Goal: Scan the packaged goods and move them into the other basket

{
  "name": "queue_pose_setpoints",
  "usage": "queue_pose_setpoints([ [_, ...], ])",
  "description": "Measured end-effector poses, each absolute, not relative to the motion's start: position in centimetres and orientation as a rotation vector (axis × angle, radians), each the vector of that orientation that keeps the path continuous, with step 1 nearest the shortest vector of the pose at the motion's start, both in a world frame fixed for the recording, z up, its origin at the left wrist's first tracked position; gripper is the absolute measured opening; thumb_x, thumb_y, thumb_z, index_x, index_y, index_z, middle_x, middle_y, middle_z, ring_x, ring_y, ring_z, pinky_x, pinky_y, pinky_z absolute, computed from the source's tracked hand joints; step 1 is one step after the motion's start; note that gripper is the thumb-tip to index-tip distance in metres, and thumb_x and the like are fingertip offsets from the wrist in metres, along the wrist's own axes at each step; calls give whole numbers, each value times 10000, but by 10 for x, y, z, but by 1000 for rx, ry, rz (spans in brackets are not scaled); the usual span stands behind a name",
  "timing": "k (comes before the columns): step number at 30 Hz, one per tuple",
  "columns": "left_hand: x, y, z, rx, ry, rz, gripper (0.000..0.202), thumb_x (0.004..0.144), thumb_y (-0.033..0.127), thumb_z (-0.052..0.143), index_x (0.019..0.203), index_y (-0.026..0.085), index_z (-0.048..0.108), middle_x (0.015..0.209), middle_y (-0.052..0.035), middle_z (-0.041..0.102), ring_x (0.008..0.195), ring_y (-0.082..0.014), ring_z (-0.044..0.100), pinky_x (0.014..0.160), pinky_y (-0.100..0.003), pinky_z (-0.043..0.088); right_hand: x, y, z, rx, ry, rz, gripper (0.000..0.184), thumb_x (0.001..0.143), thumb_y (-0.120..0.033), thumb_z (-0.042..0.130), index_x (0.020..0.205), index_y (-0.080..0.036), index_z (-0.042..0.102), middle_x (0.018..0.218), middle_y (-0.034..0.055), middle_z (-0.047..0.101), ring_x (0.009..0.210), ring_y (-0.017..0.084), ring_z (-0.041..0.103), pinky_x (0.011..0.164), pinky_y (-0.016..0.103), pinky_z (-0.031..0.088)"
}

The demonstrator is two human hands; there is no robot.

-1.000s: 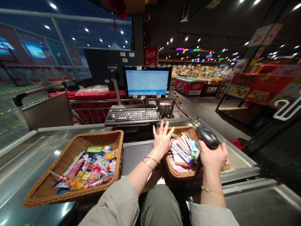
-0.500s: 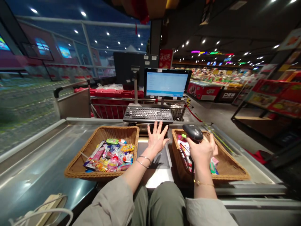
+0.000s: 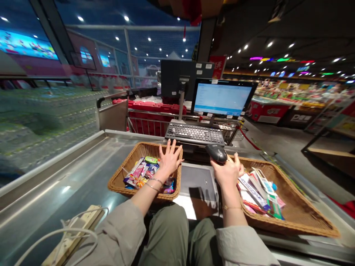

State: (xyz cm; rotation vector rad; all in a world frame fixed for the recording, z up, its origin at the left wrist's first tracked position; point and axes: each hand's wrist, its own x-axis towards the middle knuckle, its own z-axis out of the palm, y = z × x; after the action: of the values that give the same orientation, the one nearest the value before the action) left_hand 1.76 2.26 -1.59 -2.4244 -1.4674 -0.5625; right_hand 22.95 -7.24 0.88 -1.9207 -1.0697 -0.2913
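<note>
My left hand (image 3: 168, 159) is open with its fingers spread, hovering over the right side of the left wicker basket (image 3: 123, 173), which holds several bright candy and snack packets (image 3: 140, 171). My right hand (image 3: 227, 170) grips a dark handheld barcode scanner (image 3: 216, 152), held above the left edge of the right wicker basket (image 3: 305, 210). That basket holds several toothpaste boxes and small packets (image 3: 259, 186). A dark flat scan plate (image 3: 198, 181) lies between the two baskets.
A keyboard (image 3: 195, 133) and a lit monitor (image 3: 222, 98) stand behind the baskets. The steel counter (image 3: 63, 181) stretches left, with a power strip and white cable (image 3: 72, 231) at the near left. Red carts (image 3: 151, 112) and store shelves lie beyond.
My view has swung left. My left hand has moved from the middle plate to over the left basket. My right hand keeps the scanner, now at the right basket's left edge.
</note>
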Motion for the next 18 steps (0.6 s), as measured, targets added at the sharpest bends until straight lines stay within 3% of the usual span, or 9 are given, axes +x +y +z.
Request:
queue_pose_setpoints([
  [8, -27, 32, -20, -2436, -1557, -393, 644, 930, 483, 567, 1523, 290, 407, 1676, -98, 124, 1544, -380, 31, 1177, -703, -19, 204, -54, 0, -1924, -1146, -175, 423, 748, -517, 618, 1021, -219, 744, 1259, 122, 674, 1381, 340, 357, 1117, 568, 170],
  [18, -40, 33, -46, -2625, -1512, -100, 615, 880, 589, 603, 1421, 301, 548, 1659, -109, 218, 1540, -376, 93, 1169, -718, 16, 197, -45, -26, -1931, -1162, -79, 394, 743, -520, 607, 963, -226, 750, 1241, 118, 683, 1383, 346, 359, 1111, 606, 153],
])
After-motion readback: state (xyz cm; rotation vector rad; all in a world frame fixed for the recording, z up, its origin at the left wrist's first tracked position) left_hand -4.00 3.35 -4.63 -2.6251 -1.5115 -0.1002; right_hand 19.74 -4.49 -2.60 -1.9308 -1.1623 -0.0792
